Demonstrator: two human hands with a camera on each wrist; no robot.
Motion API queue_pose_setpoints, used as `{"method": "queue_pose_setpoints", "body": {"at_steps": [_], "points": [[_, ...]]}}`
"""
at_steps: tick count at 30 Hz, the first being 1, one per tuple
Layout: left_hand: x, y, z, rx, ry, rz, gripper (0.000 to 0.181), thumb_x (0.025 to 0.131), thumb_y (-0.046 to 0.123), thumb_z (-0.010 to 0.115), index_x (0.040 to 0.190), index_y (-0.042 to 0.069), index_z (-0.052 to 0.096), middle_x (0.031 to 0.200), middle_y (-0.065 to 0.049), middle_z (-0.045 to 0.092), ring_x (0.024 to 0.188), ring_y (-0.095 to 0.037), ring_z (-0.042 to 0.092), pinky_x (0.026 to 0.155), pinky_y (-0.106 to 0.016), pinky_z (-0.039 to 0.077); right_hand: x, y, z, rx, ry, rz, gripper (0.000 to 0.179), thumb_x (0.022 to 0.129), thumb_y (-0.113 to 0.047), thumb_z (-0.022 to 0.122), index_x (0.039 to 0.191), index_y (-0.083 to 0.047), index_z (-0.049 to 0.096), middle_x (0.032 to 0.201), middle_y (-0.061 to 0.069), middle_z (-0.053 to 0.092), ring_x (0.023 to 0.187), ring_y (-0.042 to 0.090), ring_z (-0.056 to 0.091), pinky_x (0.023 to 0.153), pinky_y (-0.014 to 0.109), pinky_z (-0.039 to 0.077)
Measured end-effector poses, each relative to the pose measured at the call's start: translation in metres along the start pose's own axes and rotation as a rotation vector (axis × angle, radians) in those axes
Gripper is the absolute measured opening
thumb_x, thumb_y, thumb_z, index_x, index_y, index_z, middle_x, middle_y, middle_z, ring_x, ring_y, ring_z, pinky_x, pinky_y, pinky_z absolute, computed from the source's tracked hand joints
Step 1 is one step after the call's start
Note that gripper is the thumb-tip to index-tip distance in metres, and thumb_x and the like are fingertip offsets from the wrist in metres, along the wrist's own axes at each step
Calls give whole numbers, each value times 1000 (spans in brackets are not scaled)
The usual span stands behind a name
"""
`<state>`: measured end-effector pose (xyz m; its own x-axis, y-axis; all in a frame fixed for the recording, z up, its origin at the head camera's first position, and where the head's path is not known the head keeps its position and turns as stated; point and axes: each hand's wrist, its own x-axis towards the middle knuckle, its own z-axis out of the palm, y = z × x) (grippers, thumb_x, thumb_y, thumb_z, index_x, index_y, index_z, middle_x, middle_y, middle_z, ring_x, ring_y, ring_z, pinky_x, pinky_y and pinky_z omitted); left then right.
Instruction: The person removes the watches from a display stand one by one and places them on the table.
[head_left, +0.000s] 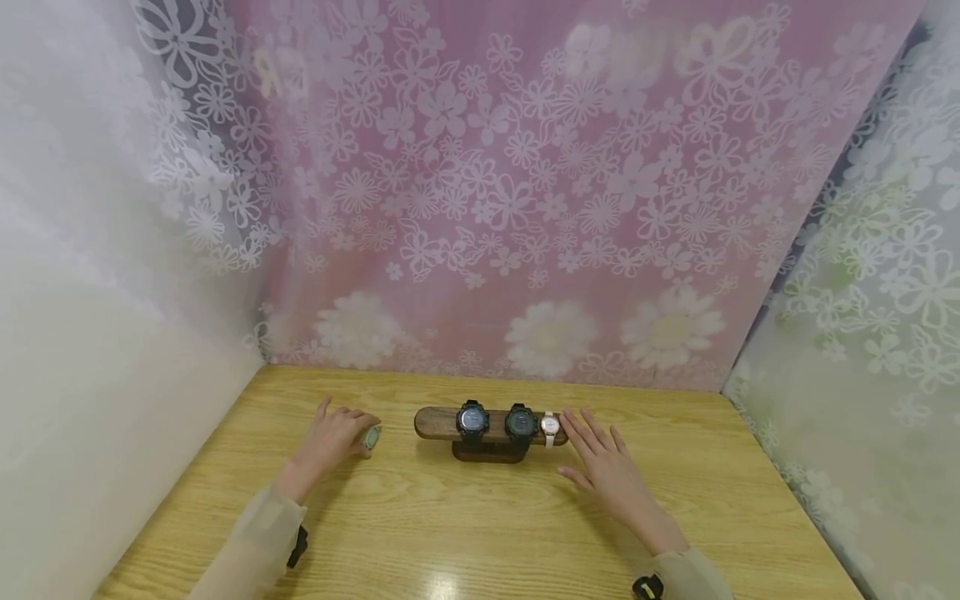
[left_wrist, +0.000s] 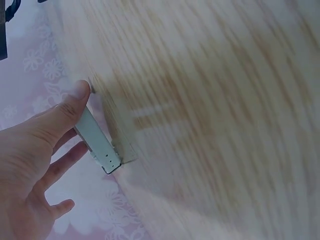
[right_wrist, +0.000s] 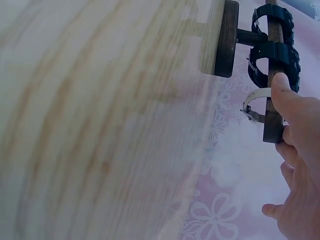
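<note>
At the left of the table my left hand (head_left: 333, 437) pinches a mint-green watch (head_left: 371, 437) between thumb and fingers. Its pale strap (left_wrist: 98, 140), with small holes, shows in the left wrist view. To the right, a dark wooden watch stand (head_left: 435, 423) bears two black watches (head_left: 472, 419) and a small white-strapped watch (head_left: 550, 425) at its right end. My right hand (head_left: 607, 467) lies beside that end with its fingers extended, the fingertips close to the bar. Whether they touch it cannot be told. The white strap (right_wrist: 257, 93) loops round the bar in the right wrist view.
The wood-grain table (head_left: 450, 533) carries the stand near its back edge. A pink floral curtain (head_left: 487, 208) hangs behind it. A pale wall (head_left: 112, 333) borders the left side, and a floral sheet (head_left: 885, 350) the right.
</note>
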<state>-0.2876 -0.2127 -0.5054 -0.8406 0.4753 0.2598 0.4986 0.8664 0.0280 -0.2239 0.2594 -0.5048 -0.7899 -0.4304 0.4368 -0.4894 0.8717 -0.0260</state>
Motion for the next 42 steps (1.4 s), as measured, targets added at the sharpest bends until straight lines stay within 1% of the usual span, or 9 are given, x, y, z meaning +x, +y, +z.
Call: {"method": "queue_pose_setpoints", "body": {"at_steps": [8, 14, 17, 20, 25, 32, 38, 40, 42], "points": [[-2, 1, 1, -24, -12, -14, 59, 73, 32, 85, 127, 14, 70, 126, -9, 70, 112, -35, 66, 109, -75, 30, -1, 1, 2, 8, 36, -18, 83, 88, -36, 77, 156, -6, 41, 165, 6, 32, 156, 23, 14, 112, 70, 32], [-3, 2, 1, -42, -18, -5, 60, 76, 31, 84, 131, 11, 68, 130, -11, 67, 116, -37, 63, 108, -76, 31, -1, 2, 3, 19, 35, -17, 83, 88, -38, 75, 156, -6, 40, 164, 7, 32, 156, 22, 13, 112, 70, 31], [-3, 3, 1, -43, -3, -1, 59, 79, 31, 84, 131, 10, 68, 131, -12, 67, 117, -37, 63, 107, -75, 32, -1, 4, 4, 27, 24, -7, 82, 90, -40, 73, 157, -7, 39, 165, 6, 31, 156, 21, 11, 113, 70, 30], [-3, 3, 1, -34, 41, 13, 54, 82, 29, 83, 131, 10, 68, 129, -12, 68, 115, -36, 64, 106, -73, 36, -1, 5, 5, 33, 4, 2, 83, 91, -40, 72, 158, -8, 37, 166, 5, 30, 156, 21, 12, 114, 70, 28], [-3, 6, 2, -6, 129, 41, 50, 87, 27, 81, 131, 11, 66, 127, -11, 69, 112, -34, 66, 106, -67, 41, 0, 5, 4, 32, -11, 9, 83, 91, -39, 73, 158, -9, 36, 166, 5, 30, 156, 26, 17, 115, 69, 28], [0, 13, -3, -21, 233, 70, 54, 88, 26, 81, 136, 7, 63, 130, -13, 67, 116, -35, 64, 109, -64, 40, 0, 7, 4, 31, -17, 13, 83, 92, -41, 71, 159, -9, 35, 166, 6, 30, 157, 20, 10, 115, 69, 27], [8, 26, -10, 11, 341, 102, 61, 87, 27, 82, 140, 7, 60, 136, -13, 64, 121, -35, 62, 113, -60, 39, 1, 7, 4, 28, -26, 14, 83, 92, -40, 72, 159, -10, 35, 166, 6, 29, 156, 21, 11, 116, 69, 26], [12, 32, -12, 15, 365, 109, 63, 87, 28, 81, 142, 6, 58, 137, -13, 63, 120, -34, 62, 113, -59, 39, 2, 7, 4, 31, -26, 15, 83, 92, -40, 72, 159, -10, 35, 165, 6, 30, 156, 23, 14, 116, 69, 26], [17, 39, -14, -1, 380, 117, 65, 88, 29, 80, 144, 5, 56, 137, -14, 62, 119, -35, 62, 112, -59, 40, 2, 7, 4, 36, -27, 17, 83, 92, -40, 72, 159, -10, 35, 165, 7, 30, 156, 25, 15, 116, 68, 25]]}}
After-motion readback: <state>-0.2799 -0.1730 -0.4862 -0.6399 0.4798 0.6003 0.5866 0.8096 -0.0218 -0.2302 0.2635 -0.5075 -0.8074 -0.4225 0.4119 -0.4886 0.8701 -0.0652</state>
